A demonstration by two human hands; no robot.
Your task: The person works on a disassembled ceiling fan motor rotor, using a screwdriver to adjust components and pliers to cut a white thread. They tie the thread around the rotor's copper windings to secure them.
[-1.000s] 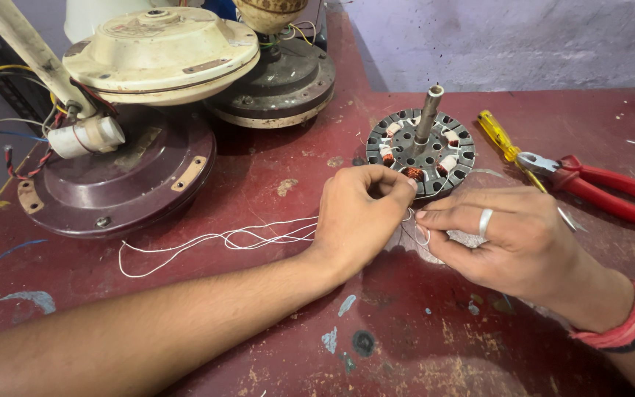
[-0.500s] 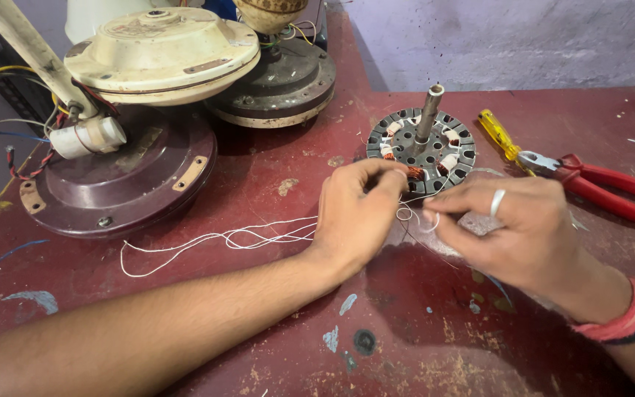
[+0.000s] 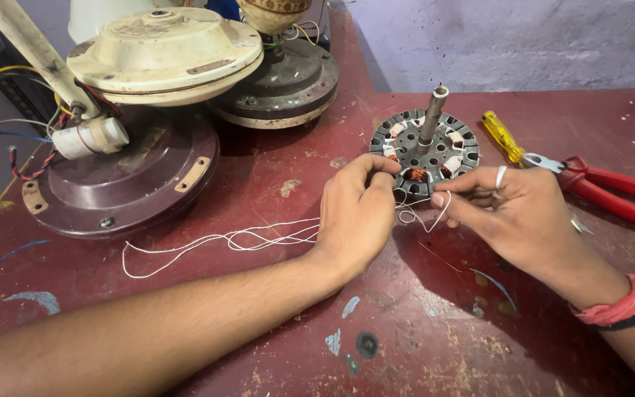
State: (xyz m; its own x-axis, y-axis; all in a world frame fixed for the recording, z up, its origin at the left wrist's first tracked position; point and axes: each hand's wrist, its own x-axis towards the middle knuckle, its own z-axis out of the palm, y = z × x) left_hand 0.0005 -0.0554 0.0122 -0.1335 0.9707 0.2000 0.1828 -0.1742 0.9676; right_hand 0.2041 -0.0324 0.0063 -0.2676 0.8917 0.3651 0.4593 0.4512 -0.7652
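Hands and fan parts on a table

The motor core (image 3: 425, 152) stands on the table (image 3: 273, 323), just behind both hands. The string (image 3: 214, 242) lies left of the left hand (image 3: 354, 220). The pliers (image 3: 611, 192) lie right of the right hand (image 3: 523, 217). Fan housings (image 3: 134, 125) sit far left.

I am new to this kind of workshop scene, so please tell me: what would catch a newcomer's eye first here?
Most striking are the two bare hands meeting at the table's centre: the left hand and the ringed right hand pinch a thin white string beside a round grey metal stator with copper coils. At the upper left stand a cream fan motor housing and a dark maroon round cover; red-handled pliers lie at the right.
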